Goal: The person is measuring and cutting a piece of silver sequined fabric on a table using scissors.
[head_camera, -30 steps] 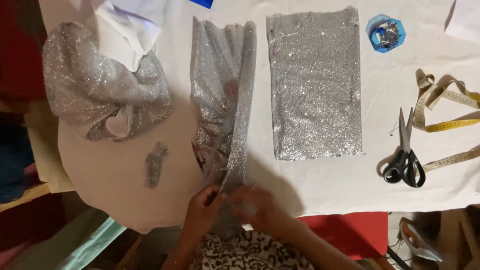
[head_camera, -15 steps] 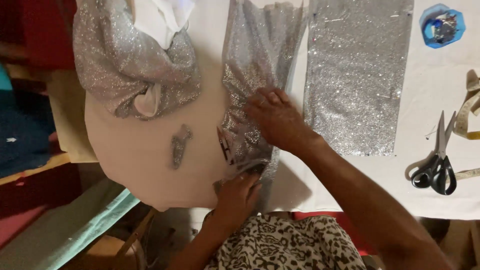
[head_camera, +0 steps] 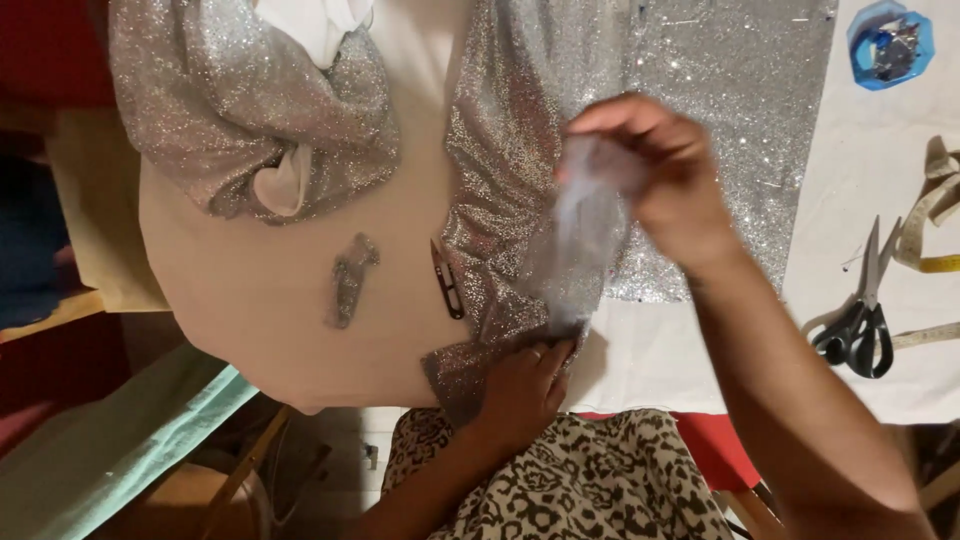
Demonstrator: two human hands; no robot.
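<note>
A folded piece of silver glitter fabric point(head_camera: 500, 200) lies down the middle of the white table point(head_camera: 640, 370). My left hand point(head_camera: 525, 385) presses its near end against the table edge. My right hand point(head_camera: 655, 175) is raised above it, fingers pinched on a blurred strip of the silver fabric point(head_camera: 580, 235) that it lifts off the piece. A small thread snip point(head_camera: 447, 278) lies on the table just left of the fabric.
A flat rectangle of glitter fabric point(head_camera: 740, 130) lies to the right. A bunched silver bundle point(head_camera: 240, 120) sits at the upper left, a small silver scrap point(head_camera: 348, 280) below it. Black scissors point(head_camera: 860, 320), a measuring tape point(head_camera: 935, 225) and a blue dish point(head_camera: 890, 40) are at the right.
My right hand has risen off the fabric, pulling a strip upward. The thread snip is now uncovered beside the fabric. My left hand stays at the near end.
</note>
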